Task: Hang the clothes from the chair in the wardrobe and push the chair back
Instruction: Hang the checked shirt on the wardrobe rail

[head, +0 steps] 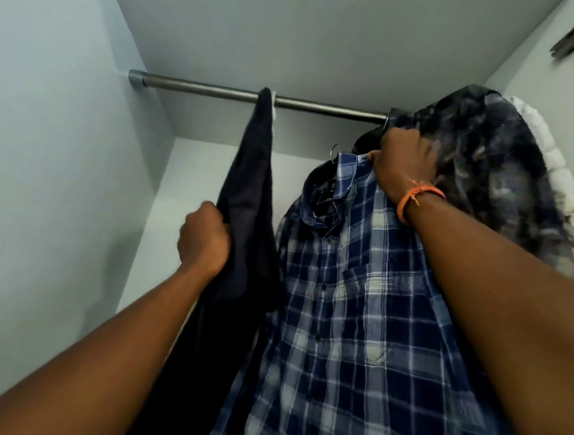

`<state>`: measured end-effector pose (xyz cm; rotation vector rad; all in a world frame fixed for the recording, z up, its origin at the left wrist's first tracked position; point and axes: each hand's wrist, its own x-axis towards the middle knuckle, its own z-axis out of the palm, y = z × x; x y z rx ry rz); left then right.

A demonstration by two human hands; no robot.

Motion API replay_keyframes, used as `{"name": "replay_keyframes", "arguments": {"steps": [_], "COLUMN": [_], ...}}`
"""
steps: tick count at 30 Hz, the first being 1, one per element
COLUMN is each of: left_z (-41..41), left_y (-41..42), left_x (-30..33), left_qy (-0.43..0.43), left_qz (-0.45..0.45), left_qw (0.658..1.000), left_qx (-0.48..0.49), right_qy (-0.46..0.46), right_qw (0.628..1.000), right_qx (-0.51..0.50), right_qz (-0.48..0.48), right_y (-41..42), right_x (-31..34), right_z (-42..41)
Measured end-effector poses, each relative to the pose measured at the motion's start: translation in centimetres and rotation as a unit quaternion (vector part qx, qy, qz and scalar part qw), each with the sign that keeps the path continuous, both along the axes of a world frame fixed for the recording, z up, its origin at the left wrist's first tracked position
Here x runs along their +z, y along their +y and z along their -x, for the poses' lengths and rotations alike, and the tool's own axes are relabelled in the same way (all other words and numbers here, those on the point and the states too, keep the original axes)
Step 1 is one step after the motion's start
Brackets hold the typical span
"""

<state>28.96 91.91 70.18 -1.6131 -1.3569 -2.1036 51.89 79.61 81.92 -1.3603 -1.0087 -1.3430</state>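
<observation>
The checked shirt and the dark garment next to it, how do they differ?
The checked shirt is blue and white plaid; the dark garment is plain navy. The dark garment hangs from the rail, while the shirt's hanger hook sits below it, not yet on. The right hand grips the shirt's collar; the left hand grips the dark garment lower down. Both are inside the wardrobe.

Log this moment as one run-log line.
stage: hanging | left hand: grips dark garment hung over rail | right hand: holds plaid shirt by collar, below rail | chair: not in view

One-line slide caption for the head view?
Right hand grips blue plaid shirt below steel wardrobe rail; left hand holds hanging dark navy garment.
</observation>
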Motion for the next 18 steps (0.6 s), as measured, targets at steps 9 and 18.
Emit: {"name": "replay_keyframes", "arguments": {"steps": [9, 18], "left_z": [-2.0, -3.2], "left_y": [4.0, 5.6], "left_x": [0.0, 0.3], "left_qy": [-0.013, 0.009], "left_qz": [-0.062, -0.067], "left_qw": [0.992, 0.988], "left_qx": [-0.11, -0.14], "right_qy": [-0.048, -0.039], "right_qw": [0.997, 0.996], "right_qx": [-0.025, -0.034], "right_qz": [-0.055, -0.073], "right_y": [3.6, 4.9], "right_x": [5.8, 8.8], "right_z": [2.6, 2.6]}}
